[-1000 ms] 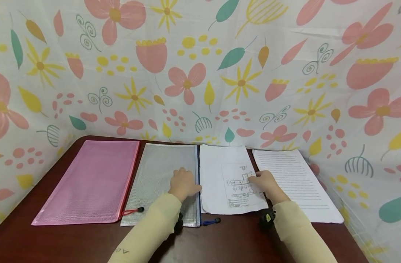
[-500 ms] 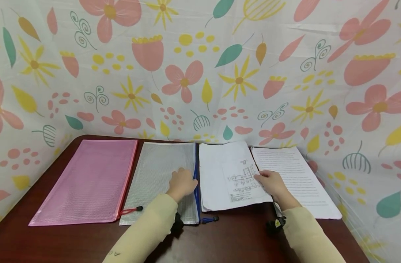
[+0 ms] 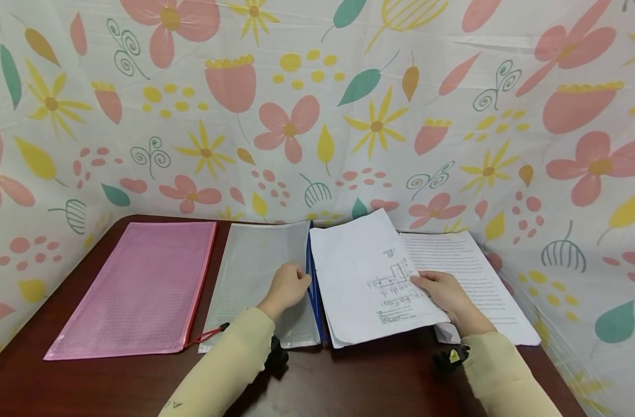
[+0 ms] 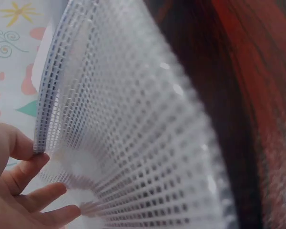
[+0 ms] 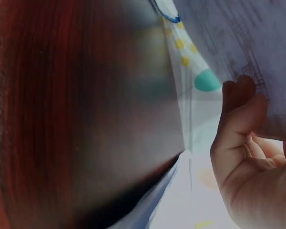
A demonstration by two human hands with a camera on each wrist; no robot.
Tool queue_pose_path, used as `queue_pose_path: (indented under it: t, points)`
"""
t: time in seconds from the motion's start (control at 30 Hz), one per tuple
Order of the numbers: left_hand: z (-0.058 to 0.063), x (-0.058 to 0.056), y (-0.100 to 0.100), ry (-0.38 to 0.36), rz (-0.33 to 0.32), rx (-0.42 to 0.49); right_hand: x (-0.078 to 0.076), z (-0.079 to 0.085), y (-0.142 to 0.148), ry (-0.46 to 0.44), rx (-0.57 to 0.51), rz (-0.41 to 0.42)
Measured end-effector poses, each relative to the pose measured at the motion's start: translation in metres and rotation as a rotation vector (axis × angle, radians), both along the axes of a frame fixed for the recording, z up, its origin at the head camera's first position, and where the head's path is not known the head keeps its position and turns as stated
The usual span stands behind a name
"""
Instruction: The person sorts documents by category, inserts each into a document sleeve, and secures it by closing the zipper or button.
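Observation:
In the head view my left hand (image 3: 287,287) pinches the blue-zipped edge of a clear mesh zip pouch (image 3: 257,249). The left wrist view has thumb and finger on the raised edge of the mesh pouch (image 4: 148,114), its upper layer bowed up. My right hand (image 3: 446,294) holds the right edge of a stack of paper (image 3: 348,260) with a line drawing printed on top. That stack is lifted and tilted, its left edge beside the blue zipper. From below, the right wrist view has curled fingers under the sheets (image 5: 248,38).
A pink mesh zip pouch (image 3: 145,289) with a red zip pull (image 3: 208,334) lies at the left. Another stack of text-printed paper (image 3: 484,289) lies at the right, partly under the right hand. Floral cloth (image 3: 317,116) hangs behind the dark red-brown table (image 3: 348,382).
My left hand has taken hold of the clear pouch's zipper edge and raised it, parting the opening. My right hand has lifted and tilted the drawing-topped stack, shifting slightly right.

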State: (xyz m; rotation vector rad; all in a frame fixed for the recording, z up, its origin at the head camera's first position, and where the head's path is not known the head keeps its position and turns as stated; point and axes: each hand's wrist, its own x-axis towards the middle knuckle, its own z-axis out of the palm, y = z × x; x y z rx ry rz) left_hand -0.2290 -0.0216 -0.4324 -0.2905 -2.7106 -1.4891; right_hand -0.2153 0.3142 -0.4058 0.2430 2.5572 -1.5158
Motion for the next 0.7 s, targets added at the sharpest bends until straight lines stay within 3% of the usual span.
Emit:
queue_pose_path:
  t: [0.5,0.7]
  points:
    - [0.001,0.001,0.003,-0.01,0.067,0.029,0.004,0.015,0.005,-0.041,-0.057,0.033]
    - [0.001,0.003,0.006,-0.018,0.032,-0.057,0.001,0.016,-0.003,-0.024,-0.055,0.028]
